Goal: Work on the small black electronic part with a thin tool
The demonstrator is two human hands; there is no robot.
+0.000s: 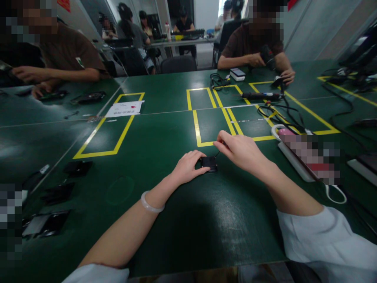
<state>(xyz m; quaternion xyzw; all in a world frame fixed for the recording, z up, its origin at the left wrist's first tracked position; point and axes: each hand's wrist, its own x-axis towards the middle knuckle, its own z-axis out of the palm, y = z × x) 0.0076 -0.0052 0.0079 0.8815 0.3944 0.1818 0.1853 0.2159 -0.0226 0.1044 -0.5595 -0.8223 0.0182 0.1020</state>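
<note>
- While the left hand (pixel 188 166) grips a small black part (pixel 209 162) between thumb and fingers at its left side, the part lies on the green table (pixel 182 224) directly in front of the person.
- The right hand (pixel 243 152) is closed in a pinch on a thin dark rod (pixel 217 155), which slants down toward the part's upper right corner; whether they touch cannot be told.
- A pale bracelet (pixel 144 201) circles the left wrist.
- Beyond the hands, yellow tape (pixel 196 128) marks out rectangles; a white card (pixel 125 109) lies across the left-hand one.
- At left, dark pieces (pixel 77 168) lie in a column, with a glossy black packet (pixel 55 223) nearest the person.
- At right lies a pink item (pixel 306 153), partly obscured.
- Farther out, a dark pen-shaped tool (pixel 260 96) lies near a white device (pixel 237 74).
- Across the table, a co-worker (pixel 240 45) holds a dark drill-like tool (pixel 267 57).
</note>
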